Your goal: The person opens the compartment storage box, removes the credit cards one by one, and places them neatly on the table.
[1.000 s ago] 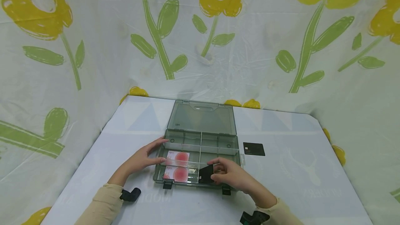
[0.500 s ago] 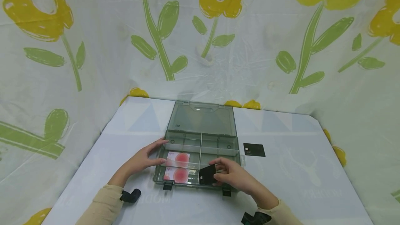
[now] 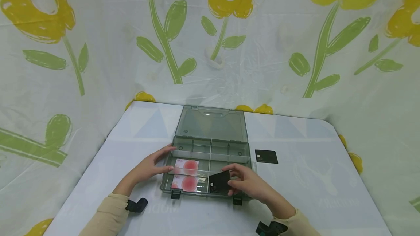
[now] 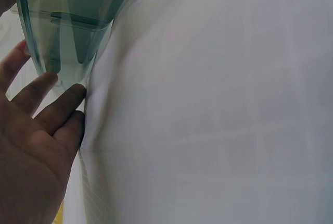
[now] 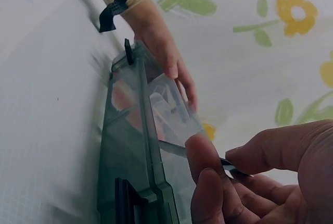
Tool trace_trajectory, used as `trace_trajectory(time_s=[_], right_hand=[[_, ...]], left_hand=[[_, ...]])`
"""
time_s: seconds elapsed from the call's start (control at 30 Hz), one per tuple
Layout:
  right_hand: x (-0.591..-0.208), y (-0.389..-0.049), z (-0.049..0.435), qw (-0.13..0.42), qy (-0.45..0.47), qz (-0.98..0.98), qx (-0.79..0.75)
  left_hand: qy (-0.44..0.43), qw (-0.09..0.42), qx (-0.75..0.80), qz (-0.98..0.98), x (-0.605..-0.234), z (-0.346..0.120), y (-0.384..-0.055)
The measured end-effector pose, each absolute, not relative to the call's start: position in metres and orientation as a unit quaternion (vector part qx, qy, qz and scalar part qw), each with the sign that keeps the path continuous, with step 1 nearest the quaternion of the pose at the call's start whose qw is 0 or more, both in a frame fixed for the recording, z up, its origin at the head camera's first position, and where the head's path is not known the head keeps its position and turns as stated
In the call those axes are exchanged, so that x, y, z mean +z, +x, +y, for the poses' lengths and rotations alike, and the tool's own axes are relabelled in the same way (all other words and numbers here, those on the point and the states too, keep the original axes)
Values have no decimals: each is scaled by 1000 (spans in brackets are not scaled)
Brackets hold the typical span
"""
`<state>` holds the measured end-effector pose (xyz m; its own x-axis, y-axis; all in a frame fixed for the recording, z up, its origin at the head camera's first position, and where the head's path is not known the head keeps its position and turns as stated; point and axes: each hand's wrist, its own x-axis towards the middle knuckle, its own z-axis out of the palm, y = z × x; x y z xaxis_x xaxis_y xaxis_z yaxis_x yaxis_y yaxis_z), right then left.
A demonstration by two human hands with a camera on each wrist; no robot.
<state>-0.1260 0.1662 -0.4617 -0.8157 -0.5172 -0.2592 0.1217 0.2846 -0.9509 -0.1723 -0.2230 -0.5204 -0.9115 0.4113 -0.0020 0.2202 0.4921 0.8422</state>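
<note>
A translucent grey-green divider box (image 3: 229, 148) lies on the table with its lid (image 3: 211, 123) folded back. Two pink-and-white cards (image 3: 186, 166) sit in its left compartments, the nearer one (image 3: 185, 183) along the front. My right hand (image 3: 247, 183) pinches a black card (image 3: 219, 182) between thumb and fingers, tilted over the front right compartment. In the right wrist view the card (image 5: 235, 170) shows nearly edge-on. Along the box's left side rests my left hand (image 3: 152, 165), fingers extended; its fingertips touch the clear wall (image 4: 67, 52) in the left wrist view.
Another black card (image 3: 266, 156) lies flat on the white table (image 3: 305, 185), to the right of the box. Two dark latches, one left (image 3: 175, 194) and one right (image 3: 237, 200), hang open at the box's front. A flower-printed curtain (image 3: 256, 65) surrounds the table.
My right hand has shifted slightly right with the black card, whose upper right corner has moved right as it leans more. The left hand stays in place on the box.
</note>
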Motion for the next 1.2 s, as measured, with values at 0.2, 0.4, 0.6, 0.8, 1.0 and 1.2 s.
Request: trace_trajectory(time_s=[0.2,0.4,0.6,0.8,1.0,1.2], right_hand=[[-465,-127,170,270,-132,758,-579],[-468,-127,174,263,-128,763,-577],[-465,-126,176,248,-127,768,-577],[-465,-125,179,231,-115,782,-567],[-469,-125,184,219,-113,781,-574],[-470,-126,190,207,-119,781,-576]], left_hand=[[188,101,469,857,-521,-223,-173],[187,105,469,857,-520,-223,-173],[185,105,468,858,-520,-223,-173],[185,103,468,858,-521,-223,-173],[184,104,468,858,-521,-223,-173],[184,103,468,858,-521,-223,-172]])
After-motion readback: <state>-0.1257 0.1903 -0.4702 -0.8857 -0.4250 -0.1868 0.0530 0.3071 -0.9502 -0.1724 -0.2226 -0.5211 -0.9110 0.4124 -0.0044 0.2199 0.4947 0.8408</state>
